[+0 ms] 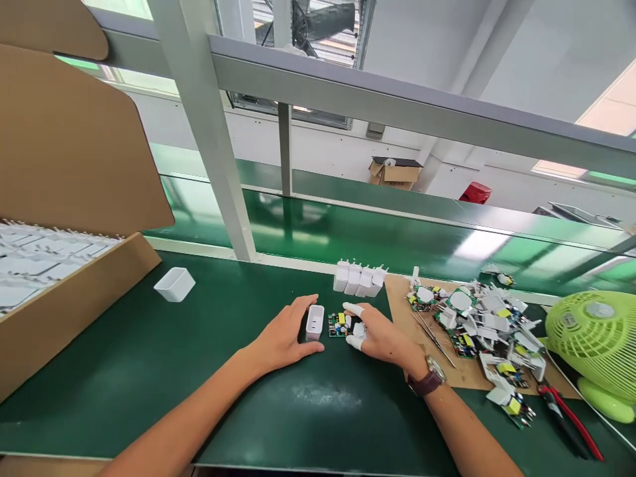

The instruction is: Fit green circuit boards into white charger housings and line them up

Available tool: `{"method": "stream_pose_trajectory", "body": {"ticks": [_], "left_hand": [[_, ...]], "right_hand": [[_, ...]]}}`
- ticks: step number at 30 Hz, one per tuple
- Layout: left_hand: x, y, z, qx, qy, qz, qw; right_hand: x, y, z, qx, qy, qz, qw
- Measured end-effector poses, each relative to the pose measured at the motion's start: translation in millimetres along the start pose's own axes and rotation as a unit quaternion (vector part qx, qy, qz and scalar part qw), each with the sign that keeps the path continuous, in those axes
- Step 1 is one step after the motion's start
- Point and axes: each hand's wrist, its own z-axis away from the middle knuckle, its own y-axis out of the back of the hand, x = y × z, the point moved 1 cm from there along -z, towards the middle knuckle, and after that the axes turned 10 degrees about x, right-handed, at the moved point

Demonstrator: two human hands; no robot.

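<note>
Workbench with a dark green top [238, 411], two bare hands working at the centre of the frame. A small white rectangular plastic housing with dark slots [315, 322] stands just beside a green circuit board with a yellow component [340, 324]; the two are separate, not joined. Work appears only partly done: four white plastic blocks with prongs [354, 279], above the hands, stand in a neat row, as if already dealt with, whereas a loose heap of boards and white pieces [489, 324] at the right of the frame seems still to be handled. Left hand [284, 336]: fingers curved, thumb and index finger at opposite ends of the housing, apparently grasping it; the firmness of the hold cannot be told. Right hand [381, 336]: thumb and a finger, both in white finger covers, parted by about the board's breadth and seemingly pinching its right end; the remaining fingers are largely hidden from view
</note>
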Motion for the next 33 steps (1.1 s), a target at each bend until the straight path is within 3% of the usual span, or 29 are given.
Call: {"method": "stream_pose_trajectory", "body": {"ticks": [9,13,18,33], "left_hand": [[8,3,-2,-0.005,0.057,0.068,0.996],[5,-4,-2,0.045,-0.006,0.079,0.996],[6,-11,1,0.071,-0.096,0.086,0.989],[11,-11,-1,0.083,-0.133,0.050,0.986]], "right_hand": [[-18,4,17,0.165,-0.003,-0.109,0.980],[-39,10,19,0.244,0.081,-0.111,0.960],[-47,5,21,0.239,0.156,-0.059,0.956],[-42,-3,21,0.226,0.160,-0.035,0.960]]}}
